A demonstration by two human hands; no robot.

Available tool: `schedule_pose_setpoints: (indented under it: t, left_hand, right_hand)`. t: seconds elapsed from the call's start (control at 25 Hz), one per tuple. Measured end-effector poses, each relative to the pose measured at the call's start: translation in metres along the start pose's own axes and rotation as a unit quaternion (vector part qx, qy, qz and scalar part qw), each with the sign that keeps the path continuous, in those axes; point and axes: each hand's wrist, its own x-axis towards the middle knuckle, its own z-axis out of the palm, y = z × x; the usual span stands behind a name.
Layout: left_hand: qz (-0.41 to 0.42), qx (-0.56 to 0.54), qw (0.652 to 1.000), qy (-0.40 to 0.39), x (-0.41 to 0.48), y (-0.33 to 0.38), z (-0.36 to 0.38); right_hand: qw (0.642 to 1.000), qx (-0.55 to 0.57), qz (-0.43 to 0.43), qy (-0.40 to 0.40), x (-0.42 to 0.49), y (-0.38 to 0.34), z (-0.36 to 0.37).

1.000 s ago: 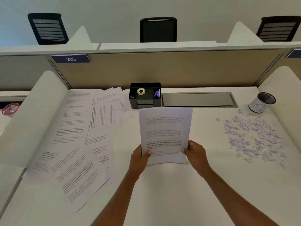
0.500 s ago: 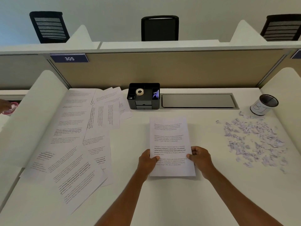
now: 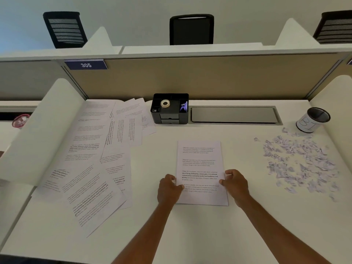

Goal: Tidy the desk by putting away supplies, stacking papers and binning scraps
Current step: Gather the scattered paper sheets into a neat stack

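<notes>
Stack [image 3: 200, 164] of printed pages lies flat at the middle of the white desk [image 3: 190, 235], directly before us. Our left hand [image 3: 168, 189] grips its left edge, thumb curled over the paper. Our right hand [image 3: 235, 184] grips the right edge the same way, fingers bent. Loose sheets [image 3: 91, 168] lie overlapping and askew across the desk's left side. A black organiser [image 3: 170, 117] with tape [image 3: 165, 103] in it stands at the back, beyond the stack. Torn scraps [image 3: 301, 164] are strewn on the right, and a cup [image 3: 312, 120] stands just behind them.
</notes>
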Motion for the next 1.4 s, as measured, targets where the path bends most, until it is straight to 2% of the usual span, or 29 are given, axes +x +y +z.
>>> schedule_pose_setpoints:
  t: [0.36,0.56,0.8,0.96,1.12,1.24,1.4]
  left_hand:
    - [-0.045,-0.037,0.998,-0.005,-0.014,-0.049,-0.038]
    - [-0.041,-0.067,0.997,-0.014,-0.005,-0.081,-0.075]
    - [-0.035,-0.109,0.993,0.039,0.016,-0.138,-0.143]
    - [0.024,-0.050,0.995,0.085,0.026,-0.178,-0.185]
    - [0.074,0.055,0.981,0.171,0.032,-0.208,-0.209]
    - [0.079,0.069,0.982,0.159,0.040,-0.226,-0.217]
    - [0.097,0.064,0.986,0.119,0.043,-0.235,-0.217]
  right_hand:
    - [0.997,-0.025,-0.079,0.000,-0.039,-0.016,0.032]
    - [0.993,-0.033,-0.110,-0.005,-0.068,-0.052,0.093]
    - [0.993,-0.032,-0.111,-0.029,-0.114,-0.101,0.187]
    - [0.993,-0.049,-0.093,-0.054,-0.140,-0.119,0.246]
    - [0.991,-0.083,-0.077,-0.078,-0.162,-0.131,0.291]
    - [0.989,-0.109,-0.080,-0.066,-0.177,-0.140,0.317]
    - [0.993,-0.092,-0.061,-0.050,-0.191,-0.152,0.337]
